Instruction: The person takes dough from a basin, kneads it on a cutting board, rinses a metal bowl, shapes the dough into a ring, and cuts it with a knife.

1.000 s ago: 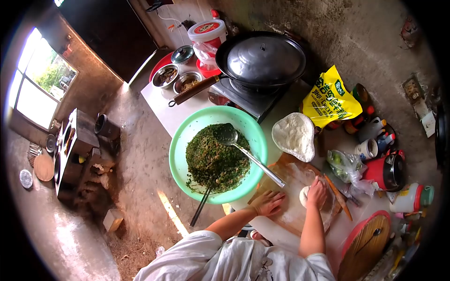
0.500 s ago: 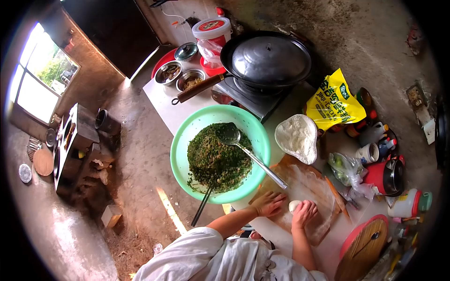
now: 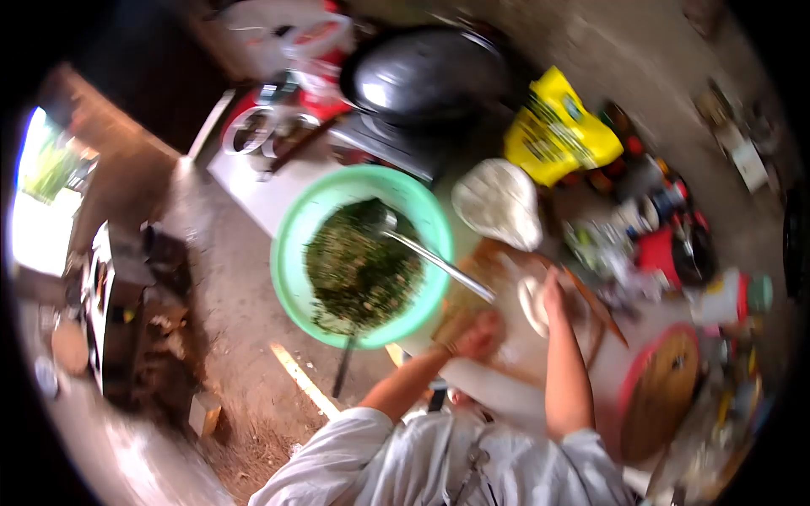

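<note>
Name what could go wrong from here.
The spoon juts over the rim of the green bowl toward the left hand, which might knock it and scatter the green mixture. The bowl seems to reach past the edge of the table; a bump could tip it. The rolling pin beside the right hand might roll if nudged.

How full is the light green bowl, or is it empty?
Partly full: in the bowl lies a wide heap of chopped green mixture, and the inner wall shows mostly bare around it.
</note>
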Motion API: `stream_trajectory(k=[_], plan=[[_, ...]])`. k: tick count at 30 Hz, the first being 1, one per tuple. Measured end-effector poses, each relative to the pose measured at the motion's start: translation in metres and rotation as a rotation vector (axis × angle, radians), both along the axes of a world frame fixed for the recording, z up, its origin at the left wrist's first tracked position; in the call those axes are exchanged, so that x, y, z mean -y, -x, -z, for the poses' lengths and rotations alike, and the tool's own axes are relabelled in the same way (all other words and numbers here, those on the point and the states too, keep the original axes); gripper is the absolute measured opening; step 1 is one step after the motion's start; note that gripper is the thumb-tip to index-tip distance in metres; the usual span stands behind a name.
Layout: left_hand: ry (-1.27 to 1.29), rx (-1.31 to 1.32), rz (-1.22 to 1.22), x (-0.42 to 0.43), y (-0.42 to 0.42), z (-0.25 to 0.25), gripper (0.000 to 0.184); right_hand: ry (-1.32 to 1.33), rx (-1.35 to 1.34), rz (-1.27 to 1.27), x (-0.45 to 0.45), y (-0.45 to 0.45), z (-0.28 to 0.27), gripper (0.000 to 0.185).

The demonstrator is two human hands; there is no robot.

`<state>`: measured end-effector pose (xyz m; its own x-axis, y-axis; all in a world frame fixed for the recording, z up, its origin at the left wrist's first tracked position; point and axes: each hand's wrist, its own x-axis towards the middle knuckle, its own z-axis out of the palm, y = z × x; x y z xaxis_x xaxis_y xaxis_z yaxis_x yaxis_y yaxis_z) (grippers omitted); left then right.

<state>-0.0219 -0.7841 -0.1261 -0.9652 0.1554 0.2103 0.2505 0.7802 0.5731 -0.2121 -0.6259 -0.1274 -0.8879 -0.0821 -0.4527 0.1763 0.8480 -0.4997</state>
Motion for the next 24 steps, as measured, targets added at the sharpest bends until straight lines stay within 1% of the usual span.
stream_trajectory(k=[1, 2, 3, 4, 5, 6, 8, 10, 12, 14, 15, 17, 18, 20, 21, 24], plan=[[-0.115, -0.162, -0.078, -0.014, -0.005, 0.064, 0.037, 0.245, 0.180, 0.079, -0.019, -0.003, 0.006, 0.074], [-0.220, -0.288, -0.070, -0.018, -0.002, 0.070, 0.039, 0.190, 0.267, 0.156, -0.025, -0.023, -0.015, 0.071], [-0.112, -0.149, -0.055, -0.014, -0.003, 0.034, 0.042, 0.134, 0.353, 0.232, -0.031, -0.044, -0.039, 0.069], [0.018, -0.033, -0.040, -0.002, 0.001, -0.010, 0.045, -0.097, 0.476, 0.067, -0.032, -0.048, -0.073, 0.067], [0.059, -0.047, -0.032, 0.000, 0.002, -0.013, 0.046, -0.149, 0.367, 0.035, -0.045, -0.058, -0.070, 0.063], [0.107, -0.058, -0.034, 0.000, 0.001, -0.014, 0.047, -0.281, 0.267, -0.040, -0.049, -0.066, -0.081, 0.059], [0.105, -0.073, -0.025, -0.001, 0.001, -0.013, 0.047, -0.200, -0.328, -0.041, -0.056, -0.085, -0.063, 0.045], [0.119, -0.076, -0.033, -0.001, 0.000, -0.013, 0.046, -0.130, -0.499, -0.057, -0.043, -0.078, -0.062, 0.031], [0.133, -0.052, -0.019, -0.001, 0.001, -0.014, 0.047, -0.015, -0.745, -0.111, -0.017, -0.068, -0.060, 0.024], [0.150, -0.058, -0.016, -0.002, 0.001, -0.014, 0.047, -0.067, -0.859, -0.135, 0.016, -0.065, -0.059, 0.024], [0.155, -0.066, -0.025, -0.002, 0.000, -0.015, 0.047, -0.061, -0.860, -0.128, 0.023, -0.064, -0.055, 0.024], [0.159, -0.073, -0.036, -0.003, 0.002, -0.016, 0.047, -0.186, -0.678, -0.300, 0.028, -0.061, -0.043, 0.025], [0.150, -0.072, -0.039, -0.002, 0.002, -0.015, 0.046, -0.187, -0.674, -0.301, 0.024, -0.057, -0.033, 0.025], [0.132, -0.055, -0.040, -0.002, 0.001, -0.016, 0.045, -0.132, -0.716, -0.197, 0.002, -0.051, -0.015, 0.023], [0.134, -0.048, -0.039, -0.001, 0.003, -0.017, 0.045, -0.117, -0.783, -0.201, -0.011, -0.048, -0.013, 0.020], [0.142, -0.041, -0.044, -0.001, 0.005, -0.020, 0.044, -0.081, -0.787, -0.214, -0.029, -0.035, -0.002, 0.016]])
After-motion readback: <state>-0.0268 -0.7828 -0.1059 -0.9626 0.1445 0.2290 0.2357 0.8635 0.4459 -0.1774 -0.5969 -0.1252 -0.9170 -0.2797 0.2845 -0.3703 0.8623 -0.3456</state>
